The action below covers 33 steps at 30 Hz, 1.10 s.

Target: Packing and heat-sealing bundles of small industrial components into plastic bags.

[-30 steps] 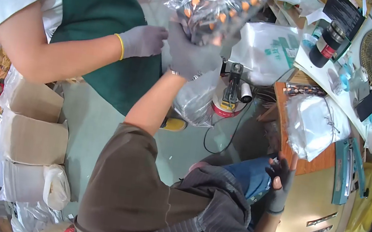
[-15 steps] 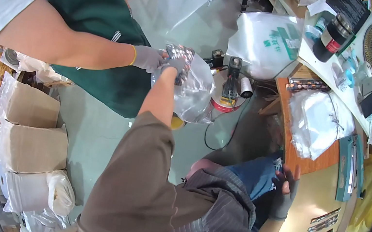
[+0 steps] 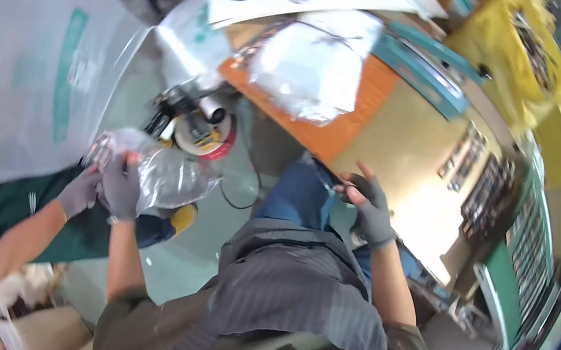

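My left hand (image 3: pixel 121 185), in a grey fingerless glove, is closed on the gathered end of a clear plastic bag (image 3: pixel 179 182) with small patterned pieces in it. A co-worker's gloved hand (image 3: pixel 78 193) touches the same end of the bag from the left, beside mine. My right hand (image 3: pixel 370 208), gloved alike with bare fingertips, hovers at the near edge of the wooden table (image 3: pixel 380 110). Its index finger is stretched out and the thumb stands apart; the other fingers are partly curled. I see nothing held in it.
On the table lie a stack of clear bags (image 3: pixel 313 66), a teal bag sealer (image 3: pixel 424 73) and several rows of dark patterned strips (image 3: pixel 488 195). A cordless drill (image 3: pixel 192 123) rests on a round container below. Farther right hangs a yellow bag (image 3: pixel 516 51). The picture is blurred.
My view has swung right, toward the table. My left hand and the co-worker's hand remain at the bag. My right hand is now over the table's edge, its fingers slightly more curled.
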Available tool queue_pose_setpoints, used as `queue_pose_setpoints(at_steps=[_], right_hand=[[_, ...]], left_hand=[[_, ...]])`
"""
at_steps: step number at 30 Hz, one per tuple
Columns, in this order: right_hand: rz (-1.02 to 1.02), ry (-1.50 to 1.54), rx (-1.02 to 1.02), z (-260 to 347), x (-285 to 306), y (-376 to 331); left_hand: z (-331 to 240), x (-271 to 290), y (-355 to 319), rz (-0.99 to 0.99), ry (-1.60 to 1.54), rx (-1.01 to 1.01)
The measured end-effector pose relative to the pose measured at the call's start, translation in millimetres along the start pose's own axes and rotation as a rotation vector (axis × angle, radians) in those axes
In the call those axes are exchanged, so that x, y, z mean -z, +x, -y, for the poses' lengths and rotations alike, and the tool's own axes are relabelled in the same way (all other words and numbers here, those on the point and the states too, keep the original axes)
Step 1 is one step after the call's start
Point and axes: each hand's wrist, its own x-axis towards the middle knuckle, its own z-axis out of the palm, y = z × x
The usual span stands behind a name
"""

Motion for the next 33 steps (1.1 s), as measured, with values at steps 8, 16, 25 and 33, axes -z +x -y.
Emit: queue_pose_setpoints(at_steps=[8, 16, 25, 33], right_hand=[[0.008, -0.109, 0.029, 13, 25, -56], [-0.496, 0.035, 0.044, -2, 104, -141], [-0.747, -0.365, 0.340, 89, 144, -46], [-0.579, -0.828, 0.416, 132, 212, -106]], left_hand=[[-205, -220, 111, 0.279, -0.302, -0.657], [-333, -246, 109, 0.973, -0.889, -0.358], [-422, -233, -66, 1.307, -1.186, 0.220], [-456, -166, -66, 1.450, -1.433, 0.127]])
